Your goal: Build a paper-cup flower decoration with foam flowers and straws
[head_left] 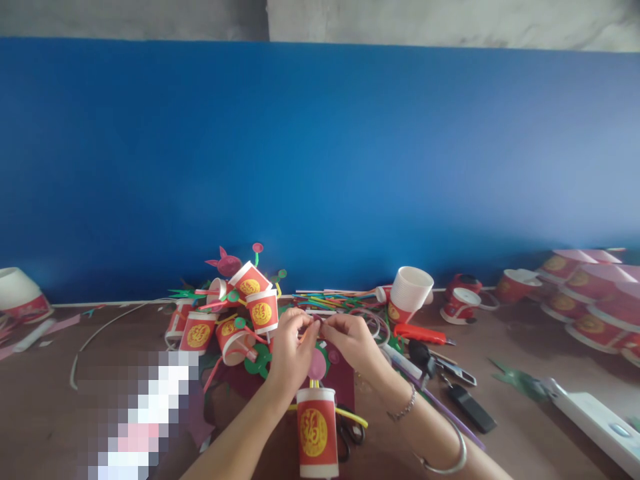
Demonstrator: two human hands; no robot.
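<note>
My left hand [296, 343] and my right hand [353, 340] meet near the middle, fingertips pinched together around something small that I cannot make out. Just below them stands a red and white paper cup [317, 433] with a round yellow print. Yellow straws [353, 418] stick out at its sides, and a pink paper circle [317, 365] rises above its top. Black scissors [354, 433] lie partly hidden behind the cup.
Decorated paper cups [263, 311] pile up at the left. Behind my hands lie loose coloured straws [335, 300]. On the right are stacked cups [411, 293], a red cutter [423, 333], black keys [471, 405] and a white device [595, 423]. A blue wall [320, 167] stands behind.
</note>
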